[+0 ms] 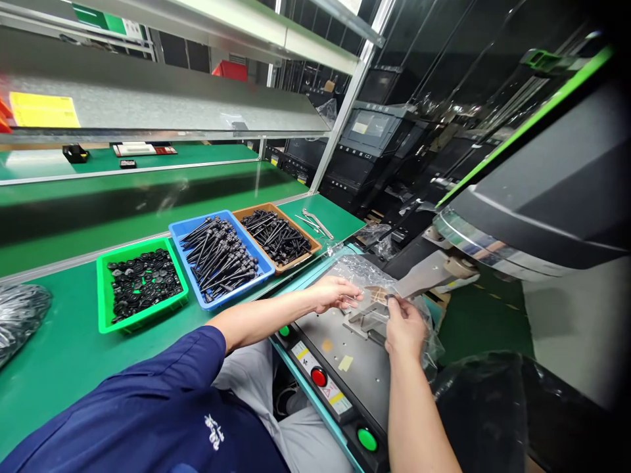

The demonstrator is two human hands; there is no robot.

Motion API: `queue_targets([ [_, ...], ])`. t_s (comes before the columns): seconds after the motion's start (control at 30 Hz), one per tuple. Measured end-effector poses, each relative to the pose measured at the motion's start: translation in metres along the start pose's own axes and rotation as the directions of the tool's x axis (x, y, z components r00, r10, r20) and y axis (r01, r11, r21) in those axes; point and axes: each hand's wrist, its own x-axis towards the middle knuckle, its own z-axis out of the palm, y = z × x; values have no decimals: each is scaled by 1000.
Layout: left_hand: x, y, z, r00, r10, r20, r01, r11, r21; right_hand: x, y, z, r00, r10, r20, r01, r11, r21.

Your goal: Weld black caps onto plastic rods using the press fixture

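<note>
My left hand point(338, 293) reaches over the machine's metal plate point(340, 341), its fingers stretched out and slightly apart, with nothing visible in them. To its right, my right hand point(405, 325) is closed in a pinch on a small black part point(389, 298), too little of which shows to name it. Both hands are beside a metal fixture point(363, 320) on the plate. Clear plastic sheeting point(352, 266) lies around the fixture and behind my right hand. A metal tool head point(426, 272) of the machine hangs just beyond my fingers.
A green bin point(142, 318) holds black round parts, a blue bin point(210, 303) long black stems, and a brown bin point(296, 263) black threaded parts. Wrenches point(318, 223) lie behind. Green buttons point(367, 439) and a red button point(319, 376) line the machine's front edge. Grey machine housing point(542, 197) overhangs right.
</note>
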Motion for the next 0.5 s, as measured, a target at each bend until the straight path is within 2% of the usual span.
queue_targets([
  [0.1,-4,-9,-2,998,58,-2,-57,996,70,-11,0,-7,997,-72,-15,70,992,-103],
  [0.2,-9,-18,-4,993,121,-12,-118,981,155,-23,4,-17,978,-207,-39,189,946,-265],
  [0.27,-13,-22,-5,986,168,-14,-162,963,216,-31,7,-24,964,-257,-74,220,919,-327],
  [0.37,-20,-26,-5,977,214,-1,-206,939,274,-41,12,-31,950,-294,-103,232,889,-395],
  [0.5,-24,-30,-8,971,241,-6,-232,940,249,-48,19,-38,956,-293,-31,247,854,-459],
])
